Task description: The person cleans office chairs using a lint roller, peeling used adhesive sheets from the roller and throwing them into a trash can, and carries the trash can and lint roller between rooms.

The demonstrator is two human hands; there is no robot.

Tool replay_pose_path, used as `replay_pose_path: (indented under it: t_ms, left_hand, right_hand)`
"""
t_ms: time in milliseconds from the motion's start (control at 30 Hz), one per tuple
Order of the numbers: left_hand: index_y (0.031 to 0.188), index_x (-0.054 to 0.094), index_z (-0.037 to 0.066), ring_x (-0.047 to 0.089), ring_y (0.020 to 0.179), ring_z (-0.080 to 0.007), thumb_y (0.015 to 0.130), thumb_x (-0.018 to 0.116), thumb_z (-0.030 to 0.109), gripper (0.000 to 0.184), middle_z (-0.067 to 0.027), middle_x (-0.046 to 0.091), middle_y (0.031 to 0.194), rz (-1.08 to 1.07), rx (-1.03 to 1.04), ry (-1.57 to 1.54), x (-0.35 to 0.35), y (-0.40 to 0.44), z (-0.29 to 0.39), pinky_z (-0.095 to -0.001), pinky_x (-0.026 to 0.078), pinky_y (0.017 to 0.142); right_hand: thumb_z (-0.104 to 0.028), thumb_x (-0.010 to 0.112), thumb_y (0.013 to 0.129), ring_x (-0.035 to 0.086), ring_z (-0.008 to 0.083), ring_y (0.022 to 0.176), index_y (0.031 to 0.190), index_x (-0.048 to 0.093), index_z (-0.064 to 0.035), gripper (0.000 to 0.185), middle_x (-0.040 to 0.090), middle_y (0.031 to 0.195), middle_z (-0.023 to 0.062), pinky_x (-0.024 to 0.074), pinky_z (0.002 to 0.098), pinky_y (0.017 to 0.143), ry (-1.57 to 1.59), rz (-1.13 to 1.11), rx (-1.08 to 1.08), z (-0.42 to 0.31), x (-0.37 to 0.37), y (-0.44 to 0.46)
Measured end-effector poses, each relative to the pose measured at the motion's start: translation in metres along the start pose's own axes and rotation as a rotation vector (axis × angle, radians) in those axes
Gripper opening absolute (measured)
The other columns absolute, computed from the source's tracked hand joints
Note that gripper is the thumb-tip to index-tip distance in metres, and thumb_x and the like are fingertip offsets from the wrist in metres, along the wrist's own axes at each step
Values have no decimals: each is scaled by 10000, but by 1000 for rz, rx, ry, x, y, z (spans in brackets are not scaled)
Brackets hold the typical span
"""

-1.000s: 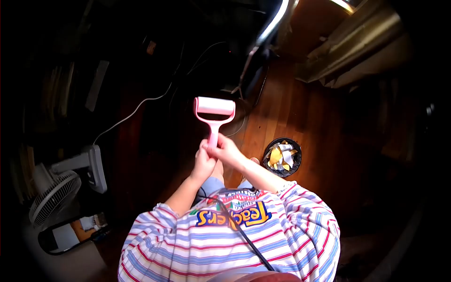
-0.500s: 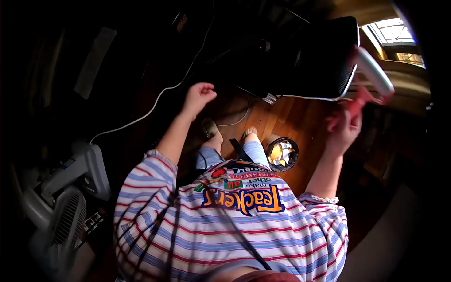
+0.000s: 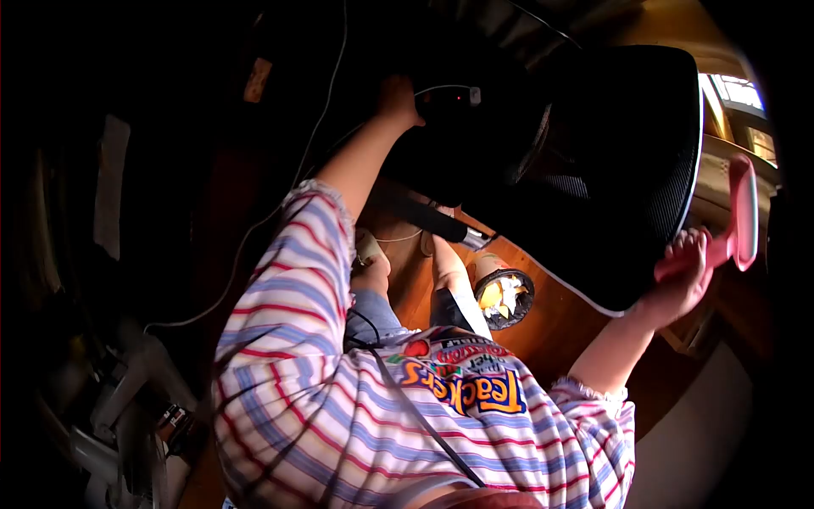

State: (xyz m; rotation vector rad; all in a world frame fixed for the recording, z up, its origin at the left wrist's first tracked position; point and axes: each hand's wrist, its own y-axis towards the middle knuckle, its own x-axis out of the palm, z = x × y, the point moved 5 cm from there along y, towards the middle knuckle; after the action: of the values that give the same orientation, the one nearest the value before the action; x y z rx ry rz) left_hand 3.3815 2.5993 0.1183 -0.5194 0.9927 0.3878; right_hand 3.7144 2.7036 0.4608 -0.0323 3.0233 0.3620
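Observation:
My right hand point(image 3: 688, 276), out at the right, is closed round the handle of a pink-handled tool with a long pale head point(image 3: 744, 212). The head stands upright beyond my fingers, next to the edge of a black mesh chair point(image 3: 615, 161). My left hand point(image 3: 398, 103) reaches forward into deep shadow. Close to its right is a small pale plug-like piece point(image 3: 475, 96) on a thin cord, beside a red light. The left fingers are mostly lost in the dark, so their grip cannot be made out.
A bin point(image 3: 488, 266) with a black liner and paper in it stands on the wooden floor by my feet. A black bar with a silver end point(image 3: 477, 238) crosses above them. A white cord point(image 3: 315, 136) runs along the left, toward a grey fan point(image 3: 127, 399).
My left hand has moved forward into the shadow. My right hand has moved outward and lower with the pink-handled tool, whose head has turned more upright. The chair looks larger and nearer.

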Motion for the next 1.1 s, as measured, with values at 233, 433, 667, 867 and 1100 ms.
replay_pose_path:
  t_ms: [233,433,667,867,1100]
  left_hand:
    - [1228,463,21,480,1108,-343,510,848,233,841,-190,521,1165,-182,8,148,45,22,-25,-414,430,930]
    - [1153,543,9,493,1066,-349,608,765,99,595,-185,538,1115,-61,94,-33,77,18,-47,-419,429,930]
    - [1074,581,6,497,1031,-363,603,720,39,492,-182,552,1056,79,96,-123,57,-8,-41,-427,430,888]
    - [1009,596,18,518,997,-352,544,736,92,491,-153,566,1021,290,95,-220,-44,-89,-18,-411,448,849]
    - [989,601,54,518,945,-328,509,758,88,506,-117,557,971,618,52,-243,-146,-178,-31,-407,455,821]
  right_hand:
    - [-90,469,903,375,102,645,1107,409,85,275,391,782,69,310,153,419,42,-198,4,-55,28,-42]
    - [-61,467,910,357,75,538,996,419,36,138,377,698,58,339,134,367,57,-215,-67,-77,36,-57]
    - [-81,461,910,344,73,549,1000,412,52,169,369,704,56,302,148,368,-65,-139,-54,-67,19,-53]
    - [-117,511,892,398,69,579,1059,439,72,263,446,763,79,327,150,441,-47,-71,-17,-29,-11,-44]
    - [-95,571,873,455,55,546,1000,541,24,177,533,718,34,370,165,486,9,-18,-19,21,-19,-23]
